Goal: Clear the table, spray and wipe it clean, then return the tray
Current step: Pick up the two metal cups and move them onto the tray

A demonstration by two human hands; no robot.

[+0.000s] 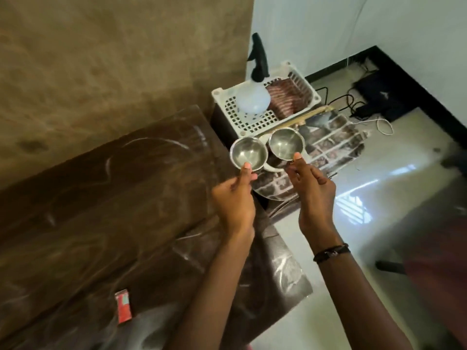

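The left hand (233, 202) pinches the near rim of 1 small steel bowl (248, 153), thumb on the inner edge, so the bowl juts out beyond the fingertips on the far side; the right hand (314, 195) grips a 2nd steel bowl (286, 144) the same way, by its near rim; the 2 bowls sit side by side, almost touching, held above the patterned tray (331, 145) that lies past the right end of the dark brown table (101, 198); just beyond the tray stands a white basket (252, 117) holding a spray bottle (253, 97) and a striped cloth (288, 94); a small red box (123, 306) lies on the near part of the table, well apart from both hands.
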